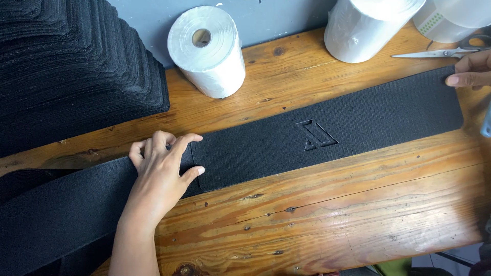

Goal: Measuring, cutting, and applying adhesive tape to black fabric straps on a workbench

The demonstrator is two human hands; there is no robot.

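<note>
A worn wooden table (332, 204) carries a long black textured strip (358, 122). The left hand (163, 163) presses flat, fingers spread, on its near end; the right hand (468, 71) rests open-fingered on its far corner.

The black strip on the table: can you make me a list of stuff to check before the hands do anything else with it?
1. Strip flat on the table: ok, no folds show.
2. Left hand on the strip's left end: ok, fingers pressed where it meets the wider black band.
3. Right hand on the far right end: ok, fingertips touch the top corner.
4. Cut-out emblem facing up: ok, in plain view mid-strip.
5. Scissors apart from the strip: ok, above it beside the rolls.
6. Strip lined up with the band: cannot tell, the left hand covers the joint.
</note>
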